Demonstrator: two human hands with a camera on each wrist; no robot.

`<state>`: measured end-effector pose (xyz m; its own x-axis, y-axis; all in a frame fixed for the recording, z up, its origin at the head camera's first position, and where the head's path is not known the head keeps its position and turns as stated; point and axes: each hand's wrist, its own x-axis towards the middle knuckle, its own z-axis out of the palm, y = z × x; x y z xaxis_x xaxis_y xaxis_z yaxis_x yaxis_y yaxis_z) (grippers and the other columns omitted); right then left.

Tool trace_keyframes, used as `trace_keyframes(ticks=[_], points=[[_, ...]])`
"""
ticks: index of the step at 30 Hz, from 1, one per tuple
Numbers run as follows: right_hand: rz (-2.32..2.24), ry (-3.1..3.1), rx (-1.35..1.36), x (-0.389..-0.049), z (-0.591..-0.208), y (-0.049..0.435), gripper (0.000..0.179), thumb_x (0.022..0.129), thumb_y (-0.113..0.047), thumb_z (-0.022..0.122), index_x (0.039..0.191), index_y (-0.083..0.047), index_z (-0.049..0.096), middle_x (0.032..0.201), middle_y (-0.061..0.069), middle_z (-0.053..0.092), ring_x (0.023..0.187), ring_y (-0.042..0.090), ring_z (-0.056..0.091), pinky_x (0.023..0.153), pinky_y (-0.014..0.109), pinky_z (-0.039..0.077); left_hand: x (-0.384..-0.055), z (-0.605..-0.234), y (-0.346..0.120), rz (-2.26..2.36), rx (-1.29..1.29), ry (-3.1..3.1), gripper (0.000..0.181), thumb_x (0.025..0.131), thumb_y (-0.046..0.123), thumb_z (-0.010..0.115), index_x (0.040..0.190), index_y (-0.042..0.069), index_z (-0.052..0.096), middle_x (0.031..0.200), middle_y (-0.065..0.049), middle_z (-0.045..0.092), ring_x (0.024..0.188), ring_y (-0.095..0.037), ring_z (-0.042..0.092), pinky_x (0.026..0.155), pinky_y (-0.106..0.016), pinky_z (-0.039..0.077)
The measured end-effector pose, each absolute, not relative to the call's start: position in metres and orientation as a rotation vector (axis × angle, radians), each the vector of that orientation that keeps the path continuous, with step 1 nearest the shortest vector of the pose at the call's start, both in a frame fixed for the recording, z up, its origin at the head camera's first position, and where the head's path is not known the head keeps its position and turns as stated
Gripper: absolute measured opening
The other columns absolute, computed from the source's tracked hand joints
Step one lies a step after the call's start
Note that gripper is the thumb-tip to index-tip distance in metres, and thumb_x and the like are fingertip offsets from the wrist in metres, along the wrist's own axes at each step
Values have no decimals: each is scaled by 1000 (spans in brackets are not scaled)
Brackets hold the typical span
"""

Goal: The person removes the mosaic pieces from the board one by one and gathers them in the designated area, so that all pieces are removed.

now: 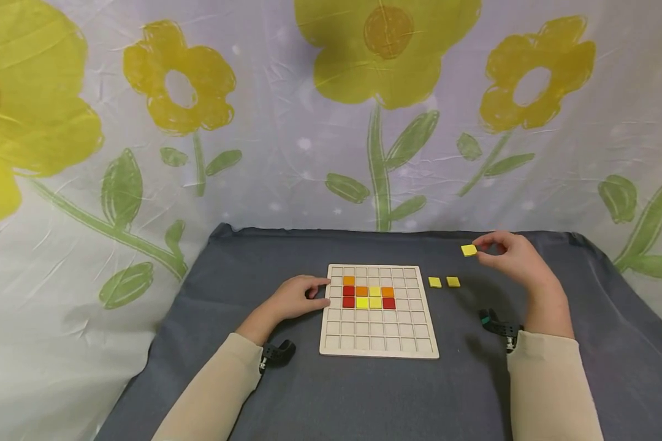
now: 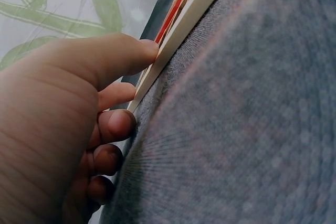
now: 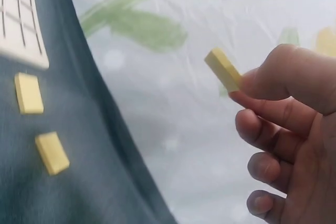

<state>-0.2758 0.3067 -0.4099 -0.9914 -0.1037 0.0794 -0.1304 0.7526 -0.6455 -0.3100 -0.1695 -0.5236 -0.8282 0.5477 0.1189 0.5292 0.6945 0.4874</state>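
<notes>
A pale wooden grid board [image 1: 377, 343] lies on the dark cloth, with several red, orange and yellow square tiles in its cells. My left hand [image 1: 295, 297] rests at the board's left side, thumb and index fingertip against the edge and the other fingers loosely bent; in the left wrist view the thumb [image 2: 131, 53] lies on the board's rim. Raised over the back right of the table, my right hand [image 1: 515, 257] pinches a yellow tile [image 3: 223, 69] by one edge between thumb and index finger. Most of that tile sticks out past the fingertips.
Two loose yellow tiles [image 1: 434, 282] lie on the dark tablecloth [image 1: 331, 398] just right of the board. Behind the table hangs a pale curtain [image 1: 287, 165] printed with yellow flowers. Black wrist mounts [image 1: 278, 353] sit under both sleeves.
</notes>
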Motion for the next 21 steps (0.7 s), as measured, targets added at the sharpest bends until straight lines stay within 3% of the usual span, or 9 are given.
trace_keyframes(ticks=[4, 14, 21], points=[[1115, -2935, 142, -278, -419, 317, 43, 102, -31, 64, 135, -3, 61, 120, 17, 54, 98, 32, 45, 79, 48, 40, -310, -524, -170, 804, 906, 2863, 55, 95, 39, 75, 142, 15, 64, 67, 5, 43, 60, -10, 36, 63, -29, 32], [1136, -2974, 153, -283, -442, 332, 42, 102, -27, 64, 132, 3, 62, 111, 16, 57, 93, 30, 52, 80, 44, 44, -312, -527, -171, 802, 908, 2862, 54, 95, 38, 75, 142, 16, 64, 67, 6, 43, 59, -9, 36, 63, -29, 32], [1142, -3032, 152, -291, -460, 342, 44, 101, -23, 65, 131, 8, 61, 116, 21, 61, 100, 33, 56, 84, 47, 47, -312, -526, -170, 812, 908, 2856, 53, 95, 38, 74, 142, 16, 64, 67, 6, 43, 60, -9, 36, 64, -29, 32]])
